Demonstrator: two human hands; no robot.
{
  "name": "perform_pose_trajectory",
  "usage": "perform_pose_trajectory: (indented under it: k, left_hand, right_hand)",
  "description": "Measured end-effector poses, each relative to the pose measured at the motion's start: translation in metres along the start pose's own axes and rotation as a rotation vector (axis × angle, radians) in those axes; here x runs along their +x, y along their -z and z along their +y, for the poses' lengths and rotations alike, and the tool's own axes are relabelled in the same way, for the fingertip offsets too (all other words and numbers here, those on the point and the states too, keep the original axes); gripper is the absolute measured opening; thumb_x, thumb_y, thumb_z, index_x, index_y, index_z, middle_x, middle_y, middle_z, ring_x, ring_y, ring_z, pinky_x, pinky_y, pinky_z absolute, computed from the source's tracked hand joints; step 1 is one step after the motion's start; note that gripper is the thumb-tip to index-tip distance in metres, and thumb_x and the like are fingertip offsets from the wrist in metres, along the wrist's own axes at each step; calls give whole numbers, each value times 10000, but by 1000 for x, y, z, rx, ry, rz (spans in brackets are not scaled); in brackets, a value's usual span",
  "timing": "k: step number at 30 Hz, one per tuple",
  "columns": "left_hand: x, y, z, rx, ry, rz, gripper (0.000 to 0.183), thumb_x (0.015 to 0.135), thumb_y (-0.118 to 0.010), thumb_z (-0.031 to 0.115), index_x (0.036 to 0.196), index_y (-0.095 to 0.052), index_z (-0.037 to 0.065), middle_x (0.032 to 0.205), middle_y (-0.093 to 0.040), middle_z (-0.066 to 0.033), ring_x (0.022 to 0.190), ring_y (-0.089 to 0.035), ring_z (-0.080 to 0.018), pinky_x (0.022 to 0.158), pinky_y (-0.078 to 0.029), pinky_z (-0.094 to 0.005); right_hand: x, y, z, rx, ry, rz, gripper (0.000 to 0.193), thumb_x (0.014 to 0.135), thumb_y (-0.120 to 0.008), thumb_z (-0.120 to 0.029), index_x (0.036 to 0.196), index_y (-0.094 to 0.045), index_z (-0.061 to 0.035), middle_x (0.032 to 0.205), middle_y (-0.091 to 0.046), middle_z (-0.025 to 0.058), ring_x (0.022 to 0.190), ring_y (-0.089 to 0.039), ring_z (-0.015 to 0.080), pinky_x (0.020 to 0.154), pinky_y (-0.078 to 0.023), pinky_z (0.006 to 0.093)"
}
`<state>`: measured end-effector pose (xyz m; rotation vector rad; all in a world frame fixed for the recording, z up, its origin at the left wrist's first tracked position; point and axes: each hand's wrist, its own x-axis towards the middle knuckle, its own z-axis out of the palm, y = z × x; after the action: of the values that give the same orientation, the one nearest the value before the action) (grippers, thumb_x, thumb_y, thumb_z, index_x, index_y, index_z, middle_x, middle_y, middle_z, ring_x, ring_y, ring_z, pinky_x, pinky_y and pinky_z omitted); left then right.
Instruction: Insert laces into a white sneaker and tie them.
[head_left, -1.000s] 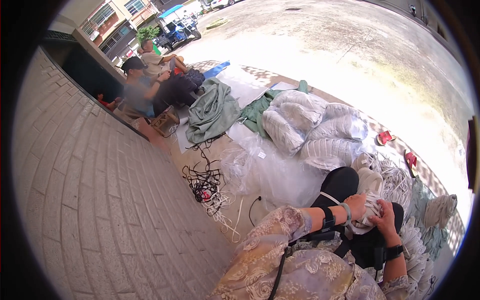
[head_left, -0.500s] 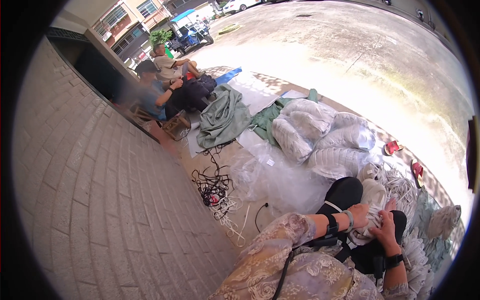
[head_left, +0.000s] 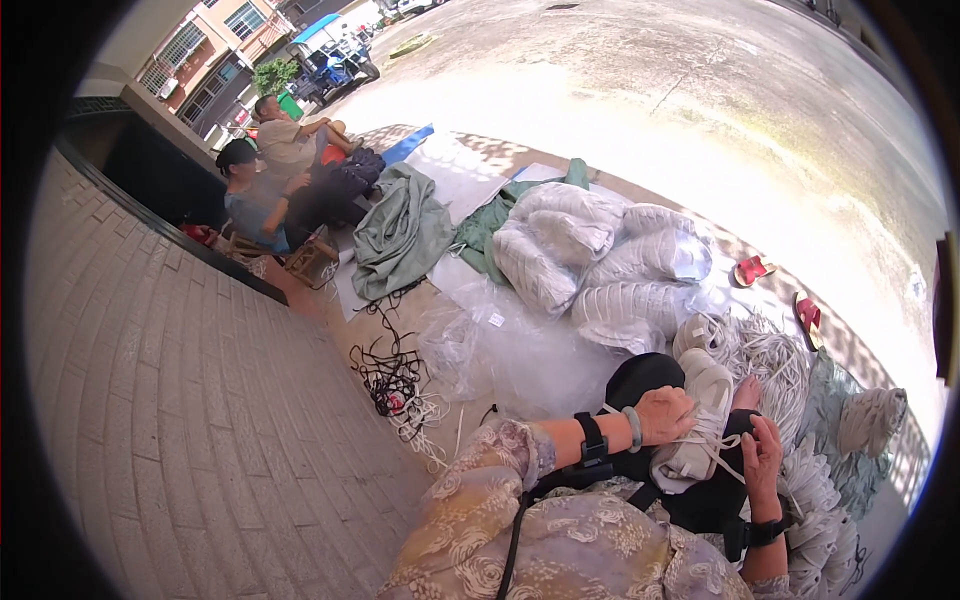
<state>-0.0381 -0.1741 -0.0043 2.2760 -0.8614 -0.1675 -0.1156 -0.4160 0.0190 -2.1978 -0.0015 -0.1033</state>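
Note:
A white lace-up sneaker (head_left: 688, 462) rests across my dark-trousered lap, its toe turned away from me. My left hand (head_left: 664, 414) is closed at the left side of the shoe, pinching a white shoelace (head_left: 708, 440) near the lacing. To the right of the shoe, my right hand (head_left: 763, 458) has bent fingers, with a strand of the lace running to its thumb. A loose lace end hangs between that hand and the shoe. The fingertips of both hands are partly hidden.
Plastic-wrapped stacks of white shoes (head_left: 560, 235) lie ahead, with a heap of white laces (head_left: 775, 365) nearer. Clear plastic bags (head_left: 510, 350), tangled black cords (head_left: 385, 375) and red sandals (head_left: 752, 270) surround me. Two people sit by the brick wall (head_left: 190, 380) beside a green cloth (head_left: 405, 230).
My hands have moved apart, left hand to the left and right hand to the right, exposing the shoe's laces. The whole view has shifted as my head turned.

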Motion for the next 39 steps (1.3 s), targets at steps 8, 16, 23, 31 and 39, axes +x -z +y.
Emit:
perform_pose_trajectory:
  k: [8,16,23,31,39]
  left_hand:
    - [25,-10,-35,333,90,-21,410,760,-577,269,1116,-495,84,1220,-411,-180,1082,-384,-382,868,-350,-474]
    - [40,-8,-33,313,50,-20,282,784,-543,264,1001,-522,87,1037,-461,-135,962,-426,-325,796,-383,-449]
    - [42,-9,-32,298,120,-71,253,800,-518,262,985,-529,90,1018,-464,-119,971,-427,-315,797,-384,-447]
    - [32,-23,-47,109,155,246,261,774,-559,218,988,-523,72,1055,-481,-130,1019,-450,-314,824,-380,-439]
    - [39,112,-98,-314,491,833,478,717,-694,236,1087,-483,19,929,-550,-89,735,-549,-159,666,-464,-290]
  right_hand:
    - [10,-16,69,-383,-131,4,465,830,-524,-232,1208,-436,26,1282,-377,248,1200,-341,388,1015,-259,420]
    - [17,-13,70,-290,-132,-17,416,759,-565,-206,1101,-518,28,1184,-467,214,1131,-414,363,979,-302,403]
    - [20,-19,74,-308,-49,81,348,727,-549,-228,988,-533,2,1017,-513,151,988,-475,329,880,-364,363]
    - [22,-15,60,-367,-96,16,361,746,-531,-290,971,-537,-9,969,-516,154,949,-480,334,850,-372,378]
    - [18,-15,61,-375,-82,11,343,726,-550,-269,966,-553,-24,964,-520,145,936,-490,335,814,-392,386]
